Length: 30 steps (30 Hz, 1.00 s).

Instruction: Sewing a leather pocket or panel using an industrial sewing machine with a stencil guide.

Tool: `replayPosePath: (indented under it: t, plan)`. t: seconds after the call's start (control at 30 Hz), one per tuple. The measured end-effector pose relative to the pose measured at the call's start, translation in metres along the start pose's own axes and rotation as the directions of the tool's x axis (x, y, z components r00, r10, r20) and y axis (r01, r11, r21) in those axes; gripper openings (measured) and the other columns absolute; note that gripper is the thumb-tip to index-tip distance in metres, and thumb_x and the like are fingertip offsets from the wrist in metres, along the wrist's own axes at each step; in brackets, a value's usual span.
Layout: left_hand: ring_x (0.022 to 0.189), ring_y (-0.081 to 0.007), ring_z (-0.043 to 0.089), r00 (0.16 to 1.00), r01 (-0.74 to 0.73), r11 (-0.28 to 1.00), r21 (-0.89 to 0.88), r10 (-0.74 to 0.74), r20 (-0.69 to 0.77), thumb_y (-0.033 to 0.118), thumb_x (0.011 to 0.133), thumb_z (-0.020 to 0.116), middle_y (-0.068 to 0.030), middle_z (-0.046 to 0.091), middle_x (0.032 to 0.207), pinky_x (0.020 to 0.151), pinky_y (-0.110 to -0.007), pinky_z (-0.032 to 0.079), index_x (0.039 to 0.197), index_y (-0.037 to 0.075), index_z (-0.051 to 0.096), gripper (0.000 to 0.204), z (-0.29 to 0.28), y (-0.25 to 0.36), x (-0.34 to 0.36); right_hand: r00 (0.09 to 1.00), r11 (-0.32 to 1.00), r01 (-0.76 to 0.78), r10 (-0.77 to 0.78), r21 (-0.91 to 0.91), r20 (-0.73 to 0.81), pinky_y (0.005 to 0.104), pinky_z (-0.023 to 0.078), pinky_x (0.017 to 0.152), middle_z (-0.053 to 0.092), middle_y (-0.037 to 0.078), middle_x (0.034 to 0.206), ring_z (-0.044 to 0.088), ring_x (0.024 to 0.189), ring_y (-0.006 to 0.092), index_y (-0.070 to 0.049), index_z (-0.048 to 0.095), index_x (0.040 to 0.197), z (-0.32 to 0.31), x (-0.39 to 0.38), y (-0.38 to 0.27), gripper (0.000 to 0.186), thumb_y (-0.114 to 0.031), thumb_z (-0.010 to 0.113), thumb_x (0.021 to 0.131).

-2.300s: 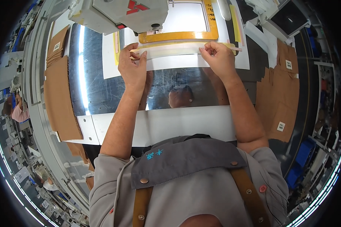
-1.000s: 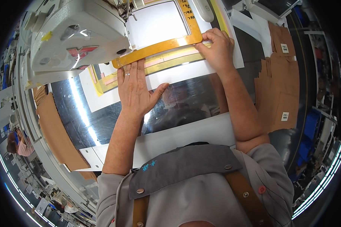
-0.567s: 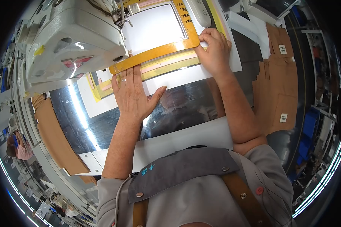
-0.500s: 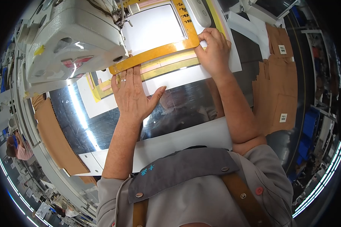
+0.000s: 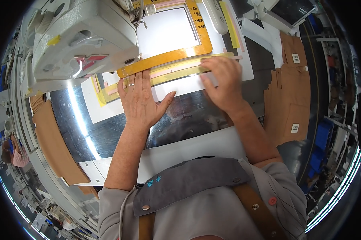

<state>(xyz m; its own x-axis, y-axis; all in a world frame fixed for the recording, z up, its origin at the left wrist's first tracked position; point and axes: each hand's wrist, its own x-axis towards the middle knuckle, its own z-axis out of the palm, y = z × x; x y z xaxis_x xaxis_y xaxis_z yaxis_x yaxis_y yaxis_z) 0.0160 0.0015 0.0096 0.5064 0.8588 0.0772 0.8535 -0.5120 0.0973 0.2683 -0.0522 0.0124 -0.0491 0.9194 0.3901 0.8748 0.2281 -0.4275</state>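
My left hand lies flat on the near side of a white sheet edged with yellow and pink strips. Its fingertips reach the near bar of an orange-yellow frame, and its thumb sticks out to the right. Blurred by motion, my right hand hovers by the frame's near right corner, over the taped strip. Its thumb stands apart from bent fingers, and I see nothing between them. A sewing machine head covers the frame's left part.
Brown cut fabric pieces lie at the right and the left. A white rounded machine part extends beside the frame. Beyond it stands a device with a dark screen. Shiny metal tabletop shows near me.
My right hand has let go of the frame's near right corner and moved slightly left and nearer to me, its fingers parting. My left hand stays in place on the sheet.
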Motion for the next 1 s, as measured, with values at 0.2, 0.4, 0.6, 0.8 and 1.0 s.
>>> replayPosePath:
  t: [0.2,0.4,0.6,0.8,1.0]
  plan:
    - [0.145,-0.0362,0.039,1.000,-0.006,0.999,-0.033,0.005,-0.030,0.071,0.090,0.054,-0.0244,0.048,0.149,0.121,-0.057,0.018,0.149,-0.004,0.043,0.096,0.005,-0.001,-0.001,0.966,0.981,0.136,-0.100,-0.138,0.240,0.0495,0.025,0.121,0.057,0.014,0.143,0.046,0.140,0.0278,-0.002,0.051,0.145,0.018,0.009,-0.019,0.072,-0.053,0.061,0.096]
    - [0.147,-0.0360,0.037,1.000,-0.016,0.999,-0.033,0.015,-0.015,0.071,0.090,0.054,-0.0219,0.045,0.154,0.121,-0.059,0.018,0.151,-0.001,0.041,0.095,0.005,0.003,0.005,0.960,0.955,0.099,-0.017,-0.281,0.278,0.0583,0.015,0.124,0.050,0.016,0.149,0.041,0.144,0.0282,-0.001,0.045,0.150,0.027,0.013,-0.012,0.085,-0.066,0.054,0.095]
    - [0.145,-0.0316,0.042,0.991,0.107,0.987,-0.124,-0.116,-0.064,0.067,0.087,0.061,-0.0184,0.049,0.153,0.121,-0.064,0.014,0.153,0.003,0.040,0.094,-0.003,-0.003,0.000,0.995,0.970,0.004,0.020,-0.244,0.096,0.0629,0.017,0.122,0.054,0.017,0.144,0.044,0.140,0.0338,0.002,0.056,0.137,0.032,0.020,-0.019,0.073,-0.055,0.064,0.092]
    - [0.138,-0.0342,0.048,0.981,0.174,0.949,-0.263,-0.191,-0.041,0.065,0.084,0.065,-0.0225,0.057,0.138,0.122,-0.064,0.016,0.148,-0.005,0.043,0.097,-0.007,-0.002,-0.004,0.997,0.904,-0.020,0.048,-0.427,0.053,0.0608,0.028,0.117,0.058,0.029,0.136,0.045,0.140,0.0440,0.005,0.060,0.126,0.032,0.005,0.007,0.061,-0.047,0.065,0.095]
    - [0.120,-0.0242,0.064,0.760,0.314,0.888,-0.337,-0.447,-0.471,0.038,0.088,0.075,-0.0090,0.069,0.126,0.110,-0.051,0.039,0.119,0.008,0.069,0.045,-0.023,-0.096,-0.107,0.991,0.874,-0.105,0.132,-0.474,0.025,0.0558,0.021,0.123,0.037,0.035,0.156,0.032,0.149,0.0446,0.017,0.040,0.146,0.045,0.003,0.021,0.089,-0.058,0.051,0.101]
